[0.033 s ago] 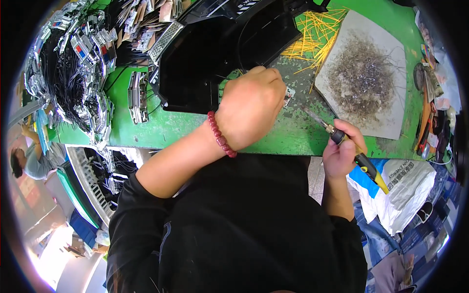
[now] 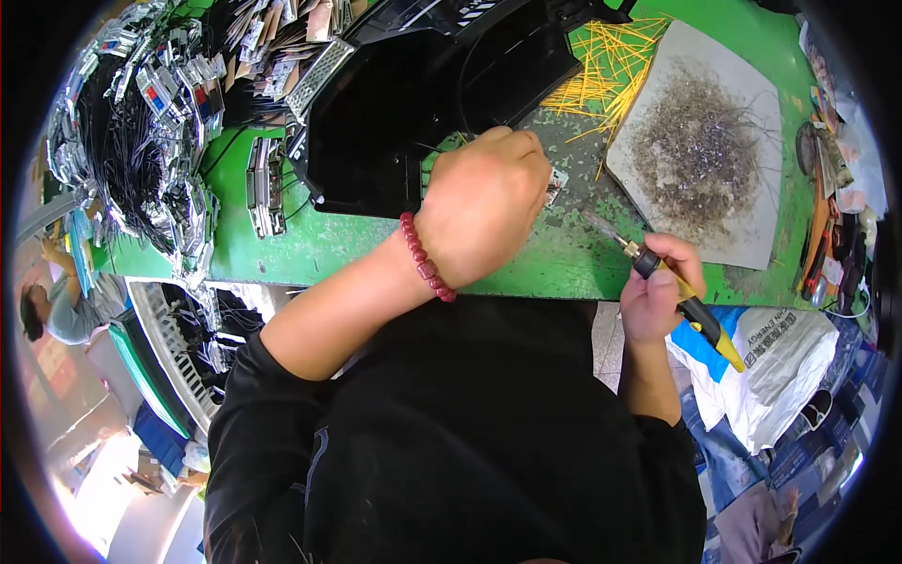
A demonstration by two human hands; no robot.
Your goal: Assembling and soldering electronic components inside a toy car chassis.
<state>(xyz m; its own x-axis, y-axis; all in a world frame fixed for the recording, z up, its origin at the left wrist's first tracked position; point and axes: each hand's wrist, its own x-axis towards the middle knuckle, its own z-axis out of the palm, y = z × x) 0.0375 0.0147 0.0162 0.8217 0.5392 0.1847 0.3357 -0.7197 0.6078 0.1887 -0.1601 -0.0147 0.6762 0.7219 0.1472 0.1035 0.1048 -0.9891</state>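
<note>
Green across the worktable, beneath a black shell. Looks like a steadying step: bends left hand palm-down, with fingertips hidden (grip: cannot tell). In right hand, grasps yellow-and-black soldering tool, with tip slanted up-left, apart from small silvery part just beside left-hand fingers; for contact, calls for steady aim.
</note>
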